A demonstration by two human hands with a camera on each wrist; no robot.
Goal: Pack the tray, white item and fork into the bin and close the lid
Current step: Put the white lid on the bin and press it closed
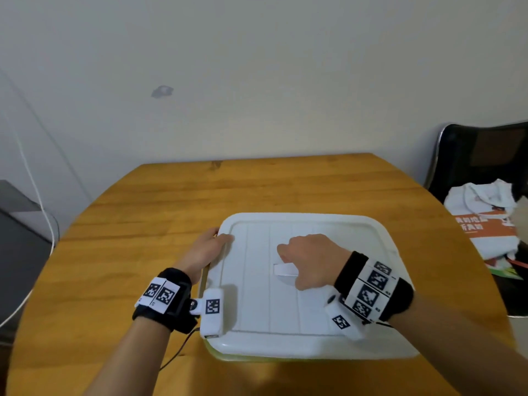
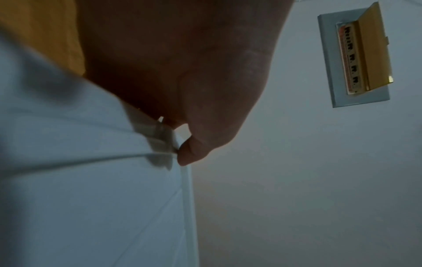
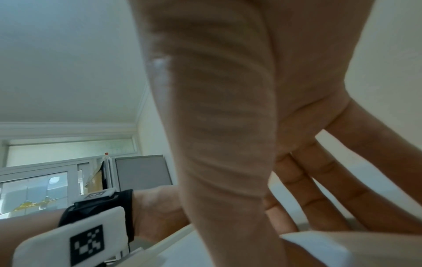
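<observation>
The bin's white lid point(image 1: 257, 298) lies flat on the bin, and only a pale green strip of the bin point(image 1: 243, 358) shows under its near edge. My left hand point(image 1: 210, 247) grips the lid's left rim, thumb on top; the left wrist view shows the thumb point(image 2: 194, 150) against the lid point(image 2: 91, 198). My right hand point(image 1: 311, 258) rests on the lid's middle over its white handle point(image 1: 284, 270). In the right wrist view its fingers point(image 3: 319, 189) stretch down to the lid beyond the handle point(image 3: 315, 243). Tray, white item and fork are out of sight.
The bin stands on a round wooden table point(image 1: 143, 224) against a pale wall. A black chair point(image 1: 485, 155) at the right holds a white and orange bag point(image 1: 485, 224). A grey unit point(image 1: 17, 238) and a white cable point(image 1: 37, 190) are at the left.
</observation>
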